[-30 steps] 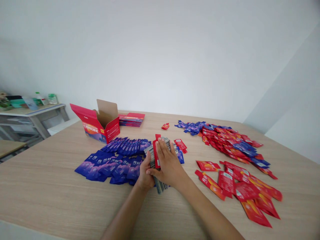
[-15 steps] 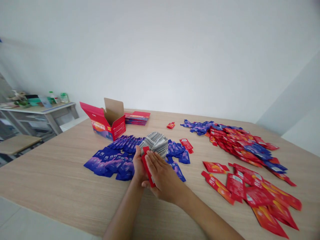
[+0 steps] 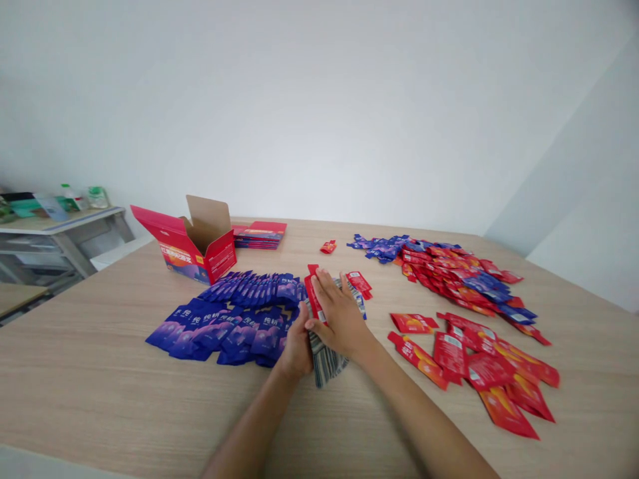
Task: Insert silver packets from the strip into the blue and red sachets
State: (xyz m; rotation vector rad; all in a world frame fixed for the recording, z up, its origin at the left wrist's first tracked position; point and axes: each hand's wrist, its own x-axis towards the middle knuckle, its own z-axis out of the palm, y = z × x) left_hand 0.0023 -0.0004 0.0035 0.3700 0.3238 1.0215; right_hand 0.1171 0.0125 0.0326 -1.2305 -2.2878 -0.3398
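My left hand (image 3: 298,344) is wrapped round a thick stack of sachets (image 3: 327,364), whose striped silvery edges show below and to the right. Flat against the top of this stack lies my right hand (image 3: 342,316), pressing a red sachet (image 3: 313,293) on its face. The two hands hold the stack between them, tilted, above the table. Just left of them, overlapping blue sachets (image 3: 269,287) form a back row. More blue sachets (image 3: 214,329) are fanned out in front.
An open red box (image 3: 219,259) stands at the back left, beside a stack of flat red cartons (image 3: 264,231). A mixed pile of red and blue sachets (image 3: 449,276) lies at right. Loose red sachets (image 3: 452,352) spread nearer, and one red sachet (image 3: 328,247) lies alone behind.
The stack has turned in my hands: its striped edges faced away at the top and now show lower down. My right hand has moved up, and the view has swung slightly right.
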